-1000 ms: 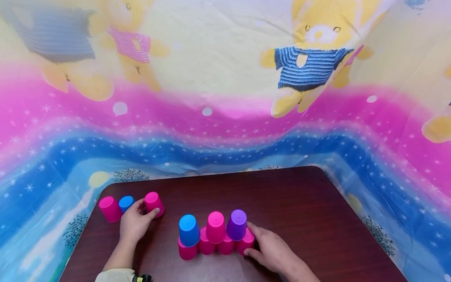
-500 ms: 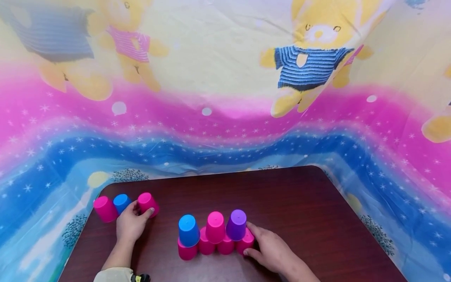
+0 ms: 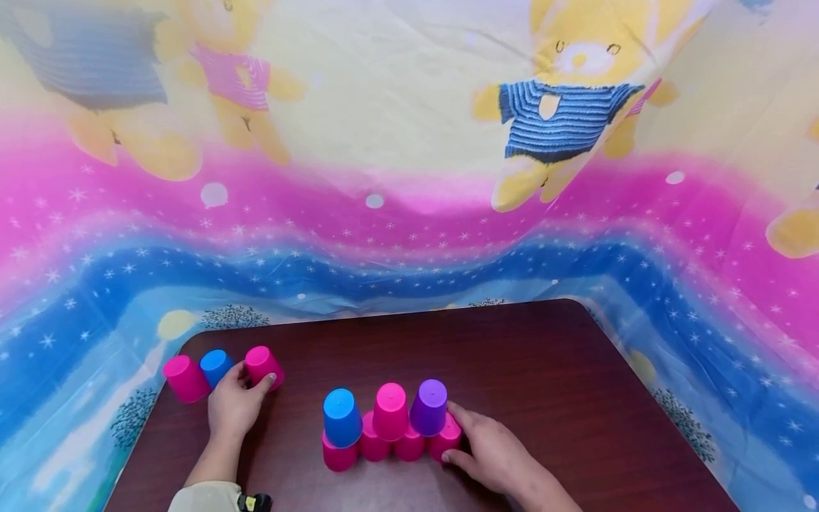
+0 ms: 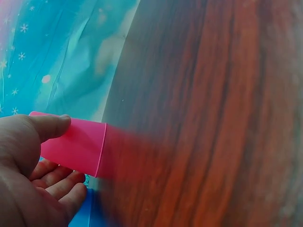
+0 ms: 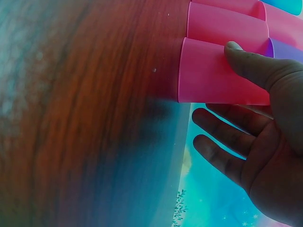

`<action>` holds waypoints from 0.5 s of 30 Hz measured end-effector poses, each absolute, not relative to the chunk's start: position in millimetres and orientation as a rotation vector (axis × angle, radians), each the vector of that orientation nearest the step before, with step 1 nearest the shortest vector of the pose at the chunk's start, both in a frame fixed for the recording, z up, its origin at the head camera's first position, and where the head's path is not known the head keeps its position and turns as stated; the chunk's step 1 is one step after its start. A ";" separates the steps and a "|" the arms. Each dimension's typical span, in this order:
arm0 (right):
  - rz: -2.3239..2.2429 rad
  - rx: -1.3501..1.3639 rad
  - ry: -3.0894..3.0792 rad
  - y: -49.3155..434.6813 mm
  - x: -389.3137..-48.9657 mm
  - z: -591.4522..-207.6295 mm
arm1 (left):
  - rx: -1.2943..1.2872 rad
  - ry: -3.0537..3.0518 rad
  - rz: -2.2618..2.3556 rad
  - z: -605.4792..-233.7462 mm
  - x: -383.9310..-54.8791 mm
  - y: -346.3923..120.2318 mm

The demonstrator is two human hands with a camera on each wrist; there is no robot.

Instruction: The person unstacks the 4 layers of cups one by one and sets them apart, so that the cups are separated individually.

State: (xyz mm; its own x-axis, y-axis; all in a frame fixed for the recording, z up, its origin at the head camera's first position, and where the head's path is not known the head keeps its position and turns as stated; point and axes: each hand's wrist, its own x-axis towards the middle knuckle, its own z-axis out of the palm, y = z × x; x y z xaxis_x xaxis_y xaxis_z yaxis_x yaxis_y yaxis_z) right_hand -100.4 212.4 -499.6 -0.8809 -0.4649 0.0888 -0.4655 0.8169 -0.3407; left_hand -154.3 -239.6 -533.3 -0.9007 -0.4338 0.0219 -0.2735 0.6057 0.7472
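Seven upside-down cups form two levels mid-table: a blue cup (image 3: 342, 418), a pink cup (image 3: 391, 412) and a purple cup (image 3: 429, 407) sit over a row of pink cups. My right hand (image 3: 491, 449) holds the rightmost lower pink cup (image 5: 208, 73), thumb on its near side; the other fingers partly hide behind it. At the table's left, my left hand (image 3: 232, 407) grips another pink cup (image 4: 78, 144) between thumb and fingers. Beside its fingers stands a blue cup (image 3: 216, 365), with one more pink cup (image 3: 185, 378) farther left.
The dark wooden table (image 3: 512, 355) has rounded far corners. A patterned cloth (image 3: 384, 235) with bears hangs behind it and along both sides. A dark band (image 3: 254, 503) is on the left wrist.
My left hand has moved a little to the left with its pink cup, and the blue and pink cups beside it have shifted left too. My right hand and the stacked cups stay put.
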 end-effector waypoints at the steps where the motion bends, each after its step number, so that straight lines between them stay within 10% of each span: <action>1: 0.563 0.765 -2.990 212.3 -100.5 -499.6 | 0.585 -2.626 -1.172 -533.2 -154.2 -239.6; 15: 0.567 0.763 -2.985 211.8 -99.7 -497.7 | 0.552 -2.564 -1.188 -513.6 -155.4 -238.1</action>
State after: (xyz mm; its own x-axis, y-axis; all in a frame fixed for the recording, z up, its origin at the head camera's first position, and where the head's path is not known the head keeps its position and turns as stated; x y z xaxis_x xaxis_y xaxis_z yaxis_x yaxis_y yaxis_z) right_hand -99.7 211.8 -497.7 -0.8814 -0.4623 0.0969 -0.4656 0.8160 -0.3426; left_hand -155.4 -238.1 -513.6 -0.8935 -0.4428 0.0750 -0.2289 0.5929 0.7721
